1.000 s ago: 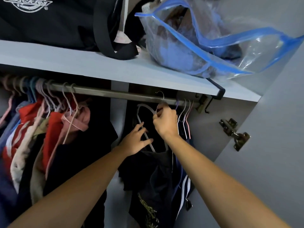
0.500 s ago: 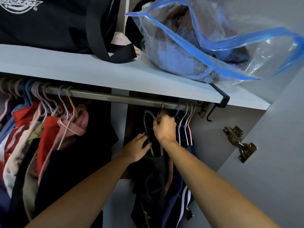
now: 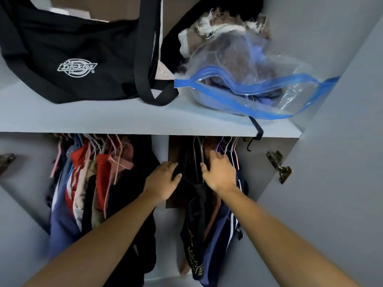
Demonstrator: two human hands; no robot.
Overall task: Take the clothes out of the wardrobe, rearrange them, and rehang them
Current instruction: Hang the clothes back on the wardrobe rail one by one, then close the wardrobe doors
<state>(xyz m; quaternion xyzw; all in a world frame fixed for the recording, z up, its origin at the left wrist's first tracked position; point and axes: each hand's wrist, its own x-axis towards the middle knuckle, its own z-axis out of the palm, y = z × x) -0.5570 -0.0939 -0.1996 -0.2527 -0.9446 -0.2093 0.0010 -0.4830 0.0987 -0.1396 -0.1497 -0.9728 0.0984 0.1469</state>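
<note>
A black soft garment with gold lettering (image 3: 194,235) hangs at the right side of the wardrobe, on a thin wire hanger (image 3: 199,154) just under the pale grey flat shelf (image 3: 124,119). The right hand (image 3: 219,172) rests on it with loosely spread fingers, thumb beside the hanger wire; the left hand (image 3: 163,181) lies flat and open against the garment's left edge. Navy striped clothes (image 3: 226,224) hang just beside it. To the left, well apart, a bunch of red, pink, beige and blue garments (image 3: 87,183) crowds together. On the shelf sit a black canvas shoulder bag (image 3: 68,65) and a clear blue-zipped plastic bag (image 3: 244,83) stuffed with fabric.
</note>
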